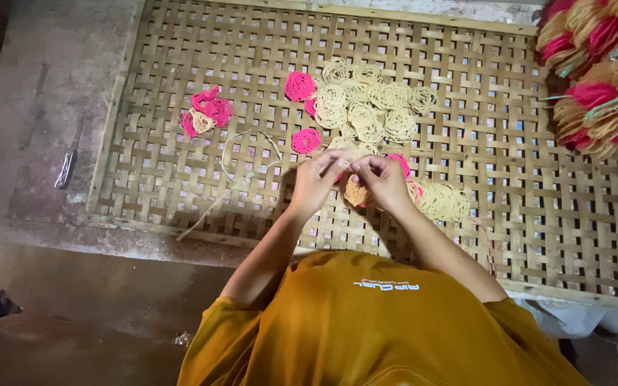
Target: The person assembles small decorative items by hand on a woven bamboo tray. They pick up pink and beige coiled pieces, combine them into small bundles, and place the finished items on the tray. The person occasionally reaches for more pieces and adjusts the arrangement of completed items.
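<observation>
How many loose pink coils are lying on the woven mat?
About 5 in plain view: one at the pale pile's left edge, one below it, three clustered at the left. More pink shows behind the hands, so others may be hidden.

Pink and straw-coloured woven coils (366, 107) (tan lattice mat (538, 214))

Both forearms are reaching up from the lower middle of the frame, converging at centre. The left hand (317, 179) and right hand (383, 179) are meeting fingertip to fingertip, fingers curled and pinching.
</observation>
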A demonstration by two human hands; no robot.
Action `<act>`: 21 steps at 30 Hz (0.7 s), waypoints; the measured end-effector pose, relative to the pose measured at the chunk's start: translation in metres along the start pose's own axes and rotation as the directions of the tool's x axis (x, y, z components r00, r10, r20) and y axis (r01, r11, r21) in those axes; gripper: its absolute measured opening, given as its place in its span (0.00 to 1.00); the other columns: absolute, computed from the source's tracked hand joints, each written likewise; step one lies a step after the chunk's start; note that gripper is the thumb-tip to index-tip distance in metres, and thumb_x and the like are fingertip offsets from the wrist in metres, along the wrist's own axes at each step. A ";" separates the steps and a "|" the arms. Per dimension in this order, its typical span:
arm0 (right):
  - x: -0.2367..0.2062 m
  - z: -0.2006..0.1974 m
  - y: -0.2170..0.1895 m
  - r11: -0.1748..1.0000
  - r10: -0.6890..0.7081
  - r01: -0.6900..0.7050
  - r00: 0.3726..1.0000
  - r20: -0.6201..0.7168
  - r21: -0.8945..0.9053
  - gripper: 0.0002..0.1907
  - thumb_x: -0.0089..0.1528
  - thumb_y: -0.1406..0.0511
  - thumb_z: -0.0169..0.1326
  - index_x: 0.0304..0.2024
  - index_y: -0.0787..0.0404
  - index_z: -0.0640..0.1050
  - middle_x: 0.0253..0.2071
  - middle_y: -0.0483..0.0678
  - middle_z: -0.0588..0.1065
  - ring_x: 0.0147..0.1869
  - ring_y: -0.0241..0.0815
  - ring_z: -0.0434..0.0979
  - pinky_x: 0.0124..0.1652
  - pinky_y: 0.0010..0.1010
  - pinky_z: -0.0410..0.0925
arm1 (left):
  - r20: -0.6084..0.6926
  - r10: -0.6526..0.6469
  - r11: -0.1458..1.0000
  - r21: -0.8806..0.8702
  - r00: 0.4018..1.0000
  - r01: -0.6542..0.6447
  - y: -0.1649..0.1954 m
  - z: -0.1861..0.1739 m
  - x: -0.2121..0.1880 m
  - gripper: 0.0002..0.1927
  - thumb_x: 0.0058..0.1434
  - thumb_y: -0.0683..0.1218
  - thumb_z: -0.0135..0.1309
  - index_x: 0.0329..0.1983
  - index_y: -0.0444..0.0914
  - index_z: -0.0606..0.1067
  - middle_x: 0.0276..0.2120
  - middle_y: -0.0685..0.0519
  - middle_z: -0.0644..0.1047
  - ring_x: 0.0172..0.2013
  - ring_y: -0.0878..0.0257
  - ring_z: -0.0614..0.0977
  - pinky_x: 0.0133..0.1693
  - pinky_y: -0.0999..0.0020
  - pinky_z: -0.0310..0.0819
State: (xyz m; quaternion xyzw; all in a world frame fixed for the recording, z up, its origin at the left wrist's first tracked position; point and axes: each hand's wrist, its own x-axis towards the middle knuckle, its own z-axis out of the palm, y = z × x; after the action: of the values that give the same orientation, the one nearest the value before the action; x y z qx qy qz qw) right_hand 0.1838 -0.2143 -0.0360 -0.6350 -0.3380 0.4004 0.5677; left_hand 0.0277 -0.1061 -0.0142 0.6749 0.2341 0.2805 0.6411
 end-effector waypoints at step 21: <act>-0.031 -0.012 0.010 0.987 -0.083 0.084 0.996 -0.017 0.140 0.07 0.71 0.70 0.48 0.43 0.66 0.76 0.34 0.44 0.76 0.37 0.30 0.75 0.39 0.23 0.71 | -0.079 0.098 0.843 0.537 0.992 -0.040 0.012 -0.002 0.106 0.25 0.62 0.44 0.59 0.64 0.38 0.74 0.60 0.49 0.77 0.46 0.48 0.81 0.50 0.53 0.73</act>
State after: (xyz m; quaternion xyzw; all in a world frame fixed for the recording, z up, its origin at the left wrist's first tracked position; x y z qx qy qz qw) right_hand 0.1805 -0.2488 -0.0420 -0.5809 -0.3319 0.3955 0.6292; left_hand 0.1030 -0.0337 0.0062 0.8192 0.3112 0.2616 0.4045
